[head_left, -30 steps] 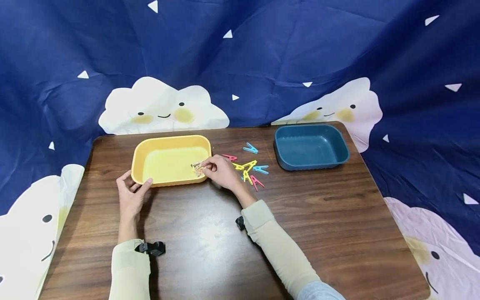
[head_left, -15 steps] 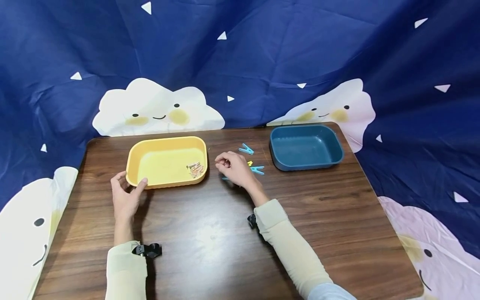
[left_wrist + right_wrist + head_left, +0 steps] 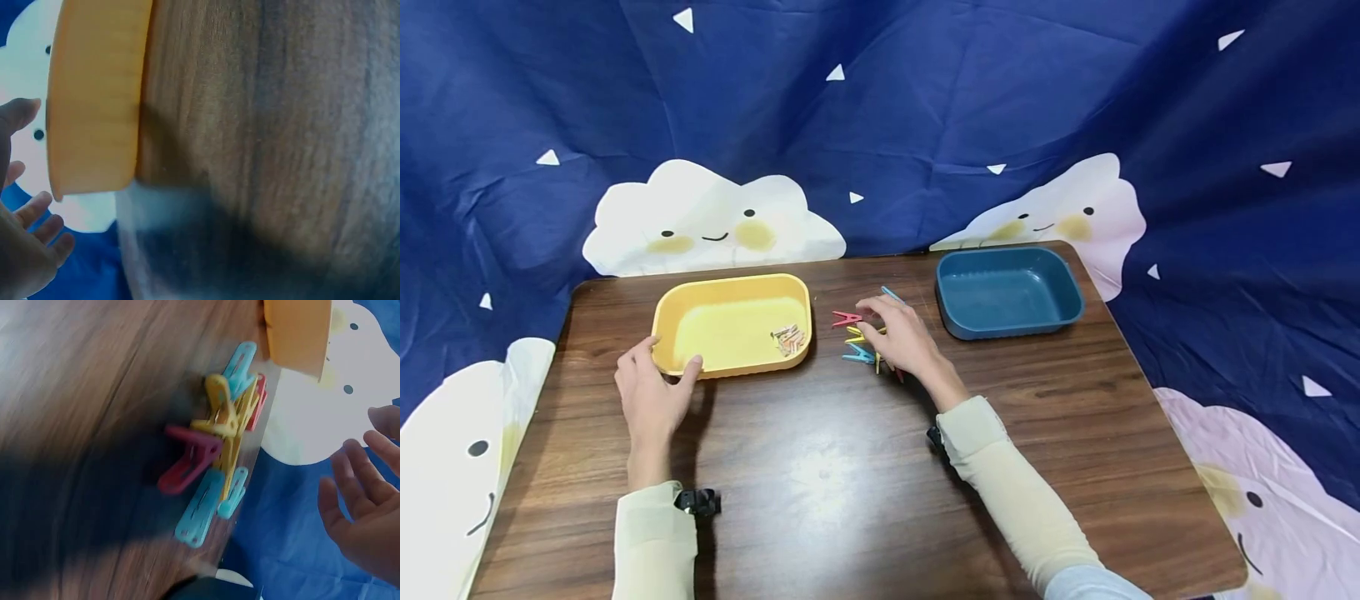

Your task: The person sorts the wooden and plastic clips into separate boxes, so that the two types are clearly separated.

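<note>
My left hand (image 3: 651,393) is at the near left corner of the yellow basin (image 3: 681,360), thumb and fingers spread around the corner right at the rim. In the left wrist view the hand's fingers are loosely bent beside the orange-looking basin wall (image 3: 94,100). Above a small heap of plastic clothespins, my right hand (image 3: 904,335) hovers with relaxed fingers and nothing between them. The heap has a red clothespin (image 3: 846,318), a blue one (image 3: 859,355) and yellow ones (image 3: 220,406); part of it is hidden beneath the hand. Small wooden clothespins (image 3: 788,340) lie inside the basin's right end.
A dark blue basin (image 3: 1009,327) stands at the back right of the brown wooden table (image 3: 1045,442). Behind the table hangs a blue cloth (image 3: 895,100) with white clouds and triangles. A black strap-on camera (image 3: 698,501) is on the left wrist.
My right hand has withdrawn from the yellow basin, moving right to the heap of plastic clothespins and opening. The small wooden clothespins stay in the basin. My left hand remains at its corner.
</note>
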